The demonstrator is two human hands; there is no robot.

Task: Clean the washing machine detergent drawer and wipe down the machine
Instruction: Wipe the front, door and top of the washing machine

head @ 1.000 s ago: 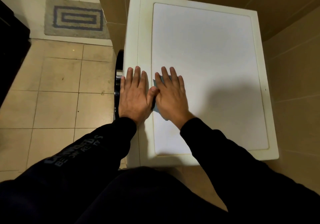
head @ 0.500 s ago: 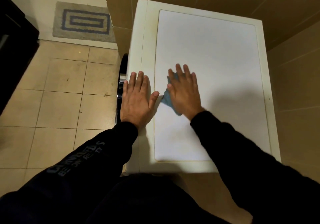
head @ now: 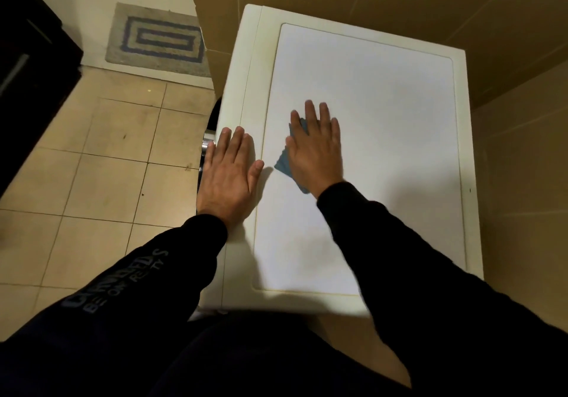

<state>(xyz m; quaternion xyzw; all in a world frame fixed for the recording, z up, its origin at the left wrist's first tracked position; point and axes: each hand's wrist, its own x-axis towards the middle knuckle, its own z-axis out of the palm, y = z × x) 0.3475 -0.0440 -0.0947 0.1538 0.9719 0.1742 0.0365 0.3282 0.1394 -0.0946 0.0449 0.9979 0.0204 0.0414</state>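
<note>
I look down on the white top of the washing machine (head: 384, 114). My right hand (head: 316, 148) lies flat on a folded blue cloth (head: 284, 164) and presses it onto the top's left half; the cloth peeks out by the thumb and fingers. My left hand (head: 229, 172) rests flat, fingers together, on the machine's cream left edge strip with nothing in it. The detergent drawer is hidden from this angle.
Beige tiled walls (head: 507, 43) close in behind and to the right of the machine. A tiled floor (head: 107, 157) lies to the left, with a grey and blue mat (head: 156, 40) beyond it and a dark cabinet (head: 27, 68) at far left.
My right hand has slid the blue cloth away from my left hand, up and to the right across the top. My left hand has stayed on the left edge.
</note>
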